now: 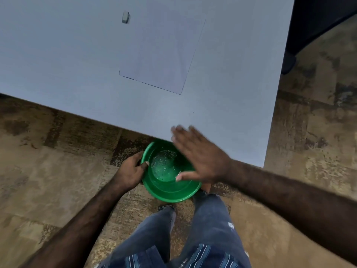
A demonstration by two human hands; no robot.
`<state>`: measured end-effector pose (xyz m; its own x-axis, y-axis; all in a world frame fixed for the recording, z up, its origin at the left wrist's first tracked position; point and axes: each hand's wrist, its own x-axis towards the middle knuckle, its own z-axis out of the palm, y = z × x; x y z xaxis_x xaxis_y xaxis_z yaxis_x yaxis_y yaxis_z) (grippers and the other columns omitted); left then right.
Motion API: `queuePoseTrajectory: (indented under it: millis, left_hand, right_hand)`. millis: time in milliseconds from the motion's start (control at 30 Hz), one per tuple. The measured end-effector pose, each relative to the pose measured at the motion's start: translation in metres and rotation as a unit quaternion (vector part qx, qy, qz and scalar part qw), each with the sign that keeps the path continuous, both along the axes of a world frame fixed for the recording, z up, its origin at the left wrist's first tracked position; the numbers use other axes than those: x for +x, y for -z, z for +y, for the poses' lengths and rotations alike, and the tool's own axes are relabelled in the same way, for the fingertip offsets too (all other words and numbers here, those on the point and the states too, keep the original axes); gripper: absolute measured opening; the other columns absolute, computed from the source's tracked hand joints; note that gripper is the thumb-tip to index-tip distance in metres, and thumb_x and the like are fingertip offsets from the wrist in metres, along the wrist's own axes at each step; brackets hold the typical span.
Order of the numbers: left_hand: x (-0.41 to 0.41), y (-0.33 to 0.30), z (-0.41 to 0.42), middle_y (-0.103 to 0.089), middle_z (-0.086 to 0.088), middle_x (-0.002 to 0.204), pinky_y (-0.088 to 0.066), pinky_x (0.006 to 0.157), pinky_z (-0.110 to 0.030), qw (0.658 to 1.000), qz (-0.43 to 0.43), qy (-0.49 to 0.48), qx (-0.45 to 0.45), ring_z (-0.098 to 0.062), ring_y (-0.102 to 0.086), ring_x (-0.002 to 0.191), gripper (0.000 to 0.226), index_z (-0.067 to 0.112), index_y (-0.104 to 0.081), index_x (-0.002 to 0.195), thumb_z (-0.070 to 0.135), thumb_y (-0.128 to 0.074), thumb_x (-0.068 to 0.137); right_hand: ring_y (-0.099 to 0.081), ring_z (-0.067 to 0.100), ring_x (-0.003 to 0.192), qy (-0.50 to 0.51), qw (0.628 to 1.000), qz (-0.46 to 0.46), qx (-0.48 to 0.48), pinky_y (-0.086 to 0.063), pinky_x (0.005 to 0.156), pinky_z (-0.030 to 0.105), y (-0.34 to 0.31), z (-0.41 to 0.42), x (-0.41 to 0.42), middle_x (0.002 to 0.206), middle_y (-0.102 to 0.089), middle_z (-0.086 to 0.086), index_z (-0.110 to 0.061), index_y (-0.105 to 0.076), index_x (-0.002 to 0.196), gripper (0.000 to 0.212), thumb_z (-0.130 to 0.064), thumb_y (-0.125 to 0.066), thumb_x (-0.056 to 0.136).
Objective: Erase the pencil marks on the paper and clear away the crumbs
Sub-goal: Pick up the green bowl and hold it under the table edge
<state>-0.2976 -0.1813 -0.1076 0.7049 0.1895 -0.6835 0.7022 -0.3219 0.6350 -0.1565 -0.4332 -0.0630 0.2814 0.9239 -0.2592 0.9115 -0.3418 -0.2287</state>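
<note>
A white sheet of paper (164,55) lies on the pale table (58,55), and I make out no pencil marks on it. A grey eraser (125,17) sits beyond the paper's left side. My left hand (131,172) grips the rim of a green bowl (170,192) held just under the table's near edge. Pale eraser crumbs (163,165) lie in the bowl's bottom. My right hand (197,155) is flat with straight fingers, over the table edge and the bowl's right side, blurred by motion.
A tiny dark speck (193,112) lies on the table between the paper and the edge. A worn brown floor (48,171) surrounds the table. My legs in blue jeans (202,229) stand below the bowl. Something dark (318,16) stands past the table's right edge.
</note>
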Motion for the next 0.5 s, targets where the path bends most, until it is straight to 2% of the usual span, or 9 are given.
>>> queuePoseTrajectory:
  millis: [133,233,300,333,367,433,500]
  left_hand:
    - [0.002,-0.004,-0.001,-0.073,-0.009,0.112,-0.066,0.064,-0.043,1.000,-0.007,0.004,0.001,-0.022,-0.076,0.084,0.041,0.023,-0.053,0.146,0.016,-0.054,0.106]
    - [0.003,-0.006,-0.003,-0.073,-0.006,0.107,-0.065,0.063,-0.037,1.000,0.006,-0.007,0.001,-0.019,-0.077,0.079,0.043,0.020,-0.050,0.150,0.017,-0.054,0.106]
    - [0.003,-0.008,-0.003,-0.073,-0.004,0.102,-0.064,0.059,-0.033,1.000,0.009,-0.015,-0.002,-0.018,-0.077,0.075,0.043,0.018,-0.050,0.149,0.016,-0.054,0.106]
    - [0.004,-0.008,-0.002,-0.073,-0.003,0.102,-0.063,0.059,-0.033,1.000,0.008,-0.019,-0.003,-0.018,-0.077,0.074,0.043,0.018,-0.051,0.149,0.015,-0.054,0.106]
    - [0.004,-0.008,-0.001,-0.073,-0.004,0.102,-0.064,0.059,-0.035,1.000,0.008,-0.022,-0.004,-0.018,-0.077,0.074,0.042,0.019,-0.052,0.148,0.015,-0.054,0.106]
    - [0.004,-0.006,0.000,-0.074,-0.006,0.103,-0.065,0.061,-0.040,1.000,0.009,-0.026,-0.006,-0.019,-0.077,0.075,0.042,0.018,-0.053,0.148,0.015,-0.054,0.106]
    - [0.006,-0.005,0.001,-0.074,-0.006,0.102,-0.065,0.061,-0.040,1.000,0.008,-0.026,-0.007,-0.020,-0.077,0.074,0.042,0.017,-0.053,0.147,0.014,-0.054,0.106]
  right_hand:
    - [0.010,0.024,0.165,-0.066,0.996,0.031,0.052,-0.003,0.135,0.048,0.001,0.004,-0.034,0.178,0.005,0.014,-0.006,-0.007,0.170,0.100,-0.077,-0.033,0.103]
    - [-0.006,0.024,0.166,0.040,0.989,0.048,0.138,-0.011,0.134,0.050,0.001,0.007,0.009,0.177,-0.012,0.014,-0.004,-0.019,0.168,0.090,-0.065,-0.044,0.106]
    - [-0.020,0.030,0.163,0.140,0.970,-0.029,0.197,-0.016,0.133,0.052,0.007,0.004,0.063,0.174,-0.023,0.019,0.001,-0.027,0.165,0.085,-0.060,-0.044,0.109]
    - [-0.021,0.031,0.163,0.187,0.960,-0.070,0.195,-0.016,0.133,0.052,0.010,0.000,0.093,0.173,-0.024,0.020,0.002,-0.027,0.165,0.085,-0.061,-0.041,0.110]
    - [-0.017,0.031,0.163,0.235,0.952,-0.091,0.171,-0.013,0.134,0.051,0.011,-0.005,0.120,0.175,-0.020,0.020,0.002,-0.022,0.166,0.087,-0.064,-0.036,0.111]
    - [-0.001,0.027,0.166,0.313,0.941,-0.076,0.103,-0.002,0.134,0.048,0.014,-0.015,0.160,0.178,-0.003,0.016,-0.001,-0.007,0.169,0.095,-0.071,-0.028,0.109]
    - [0.009,0.026,0.165,0.329,0.941,-0.060,0.059,0.003,0.134,0.050,0.017,-0.018,0.174,0.178,0.007,0.016,-0.003,0.001,0.169,0.102,-0.079,-0.021,0.104]
